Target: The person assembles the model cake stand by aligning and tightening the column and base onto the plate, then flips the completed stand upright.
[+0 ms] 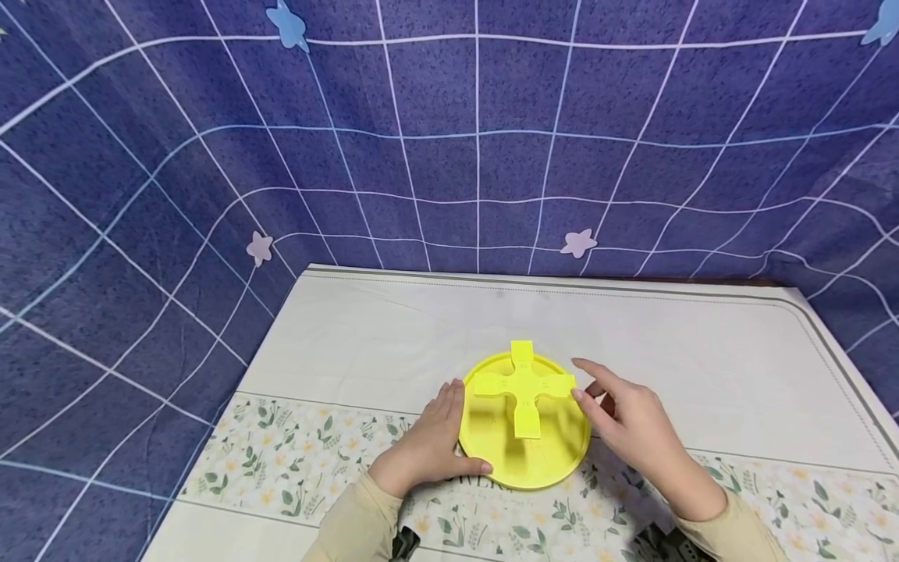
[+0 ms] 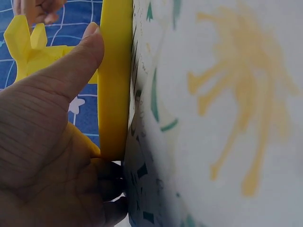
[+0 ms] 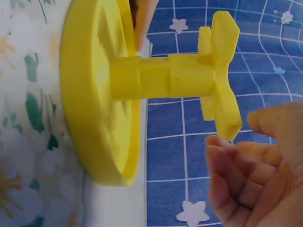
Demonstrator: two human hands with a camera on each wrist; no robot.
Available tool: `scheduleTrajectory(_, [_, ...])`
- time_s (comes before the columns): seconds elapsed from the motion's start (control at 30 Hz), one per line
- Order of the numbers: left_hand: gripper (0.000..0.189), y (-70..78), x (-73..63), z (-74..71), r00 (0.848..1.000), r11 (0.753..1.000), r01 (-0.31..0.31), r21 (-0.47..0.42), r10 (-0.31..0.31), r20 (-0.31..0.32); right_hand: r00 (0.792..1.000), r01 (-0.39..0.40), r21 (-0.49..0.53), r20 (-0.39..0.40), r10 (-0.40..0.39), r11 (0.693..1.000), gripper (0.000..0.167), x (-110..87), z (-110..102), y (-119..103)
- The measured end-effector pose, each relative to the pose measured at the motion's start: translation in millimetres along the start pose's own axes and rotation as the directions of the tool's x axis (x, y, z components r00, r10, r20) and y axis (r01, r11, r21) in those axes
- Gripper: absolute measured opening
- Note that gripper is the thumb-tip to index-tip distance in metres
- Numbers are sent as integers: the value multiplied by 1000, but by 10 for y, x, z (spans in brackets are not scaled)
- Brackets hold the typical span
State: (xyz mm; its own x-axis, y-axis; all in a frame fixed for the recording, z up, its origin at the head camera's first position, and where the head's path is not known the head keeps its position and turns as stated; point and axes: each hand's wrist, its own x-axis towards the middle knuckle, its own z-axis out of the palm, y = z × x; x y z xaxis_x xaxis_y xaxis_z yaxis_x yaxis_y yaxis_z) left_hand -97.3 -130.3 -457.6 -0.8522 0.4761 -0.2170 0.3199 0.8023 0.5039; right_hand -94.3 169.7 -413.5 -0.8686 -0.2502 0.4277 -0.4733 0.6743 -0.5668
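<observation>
Logging yellow dish (image 1: 555, 457) with cross-topped post (image 3: 156, 78), a hand at either side

Nearest my head feed: pale sleeves (image 1: 361, 515), wrists angled inward. The left hand (image 1: 431, 441) lies against the dish's left rim, thumb spread from straight fingers, thumb over the near edge; I judge this keeps the dish from sliding or turning. The right hand (image 1: 628, 414) is raised beside the right-hand arm of the cross (image 1: 523, 384), thumb and forefinger apart, clamped on nothing; I cannot tell whether a fingertip touches. Its height probably suits that arm's end.

The dish sits flat between the hands on the tablecloth (image 1: 400, 320), partly over the floral band (image 1: 295, 449). The post is the long axis, upright from the dish; its cross arms point away, toward the person, left and right.

Beyond: pale cloth, then a blue gridded curtain (image 1: 435, 94).
</observation>
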Motion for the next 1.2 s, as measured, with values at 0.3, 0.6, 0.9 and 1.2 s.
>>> scheduleTrajectory(0.3, [125, -1, 4, 2, 1000, 1000, -2, 0, 2, -7, 992, -54, 114, 117, 40, 992, 35, -51, 37, 72])
scheduleTrajectory(0.6, [125, 2, 6, 3, 1000, 1000, -2, 9, 2, -2, 986, -106, 176, 149, 80, 979, 31, -101, 15, 17])
scheduleTrajectory(0.9, [126, -4, 3, 3, 1000, 1000, 1, 26, -1, 1, 981, -140, 222, 164, 105, 965, 30, -137, 45, -45])
scheduleTrajectory(1.2, [127, 18, -2, -5, 1000, 1000, 7, 20, -7, 0, 991, -65, 244, 125, 35, 968, 40, -181, 167, -104])
